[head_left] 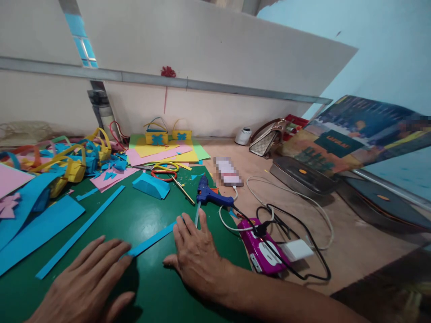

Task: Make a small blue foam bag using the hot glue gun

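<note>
Head view, blue strip [153,239] between left hand [84,276] and right hand [198,251], long axis slanting away rightward, fingers [202,219] loosely spread

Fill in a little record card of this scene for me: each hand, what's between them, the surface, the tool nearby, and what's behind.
Left hand: palm down, fingertips at the strip's near end
Right hand: palm down, fingers at its far end
Between: narrow blue strip
Surface: green mat
Tool: blue glue gun, beyond the right hand
Behind: two small yellow baskets with blue cutouts
</note>
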### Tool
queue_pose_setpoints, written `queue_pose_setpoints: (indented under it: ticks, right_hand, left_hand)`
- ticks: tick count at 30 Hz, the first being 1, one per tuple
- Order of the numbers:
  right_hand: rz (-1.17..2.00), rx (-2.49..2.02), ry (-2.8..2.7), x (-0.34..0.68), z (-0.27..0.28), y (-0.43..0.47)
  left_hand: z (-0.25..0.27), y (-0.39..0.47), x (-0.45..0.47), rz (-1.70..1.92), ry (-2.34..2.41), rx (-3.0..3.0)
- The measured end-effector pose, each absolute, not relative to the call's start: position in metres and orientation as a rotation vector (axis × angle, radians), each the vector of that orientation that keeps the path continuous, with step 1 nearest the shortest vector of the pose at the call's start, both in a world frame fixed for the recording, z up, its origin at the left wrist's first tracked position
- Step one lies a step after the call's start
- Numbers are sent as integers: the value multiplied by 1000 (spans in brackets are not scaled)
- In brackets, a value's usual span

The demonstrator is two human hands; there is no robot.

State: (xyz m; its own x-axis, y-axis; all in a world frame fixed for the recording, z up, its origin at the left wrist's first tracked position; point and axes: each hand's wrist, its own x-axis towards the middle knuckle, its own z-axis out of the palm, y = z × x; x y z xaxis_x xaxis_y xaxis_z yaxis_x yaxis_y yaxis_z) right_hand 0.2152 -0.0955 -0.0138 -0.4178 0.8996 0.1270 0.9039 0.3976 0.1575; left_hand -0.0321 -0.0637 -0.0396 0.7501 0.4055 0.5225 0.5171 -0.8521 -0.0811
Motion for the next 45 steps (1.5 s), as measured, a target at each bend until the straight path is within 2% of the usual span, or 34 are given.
queue_pose_setpoints:
  ticks: [3, 7, 13, 21, 29, 37, 45]
  right_hand:
    - [-306, -1677, -2591, 215, -14, -96]
    - [-240, -1677, -2584, 215, -15, -96]
    - [-36, -1671, -2593, 215, -13, -94]
    - [37, -1732, -2600, 216, -3, -94]
    - [-66, -1716, -2604, 216, -7, -92]
    - [-227, -1679, -2583, 215, -14, -87]
    - [-586, -1543, -2484, 213, -17, -89]
  left_hand:
    - [-25, -54, -1, -502, -637, -2774]
    - [-34, -43, 24, -265, -662, -2888]
    - [-50, -32, 28, -271, -610, -2932]
    - [-35, -50, -14, -362, -511, -2870]
    - [-59, -72, -70, -327, -734, -2888]
    - [-55, -106, -100, -434, -1056, -2816]
    - [-37, -104, -114, -549, -905, -2565]
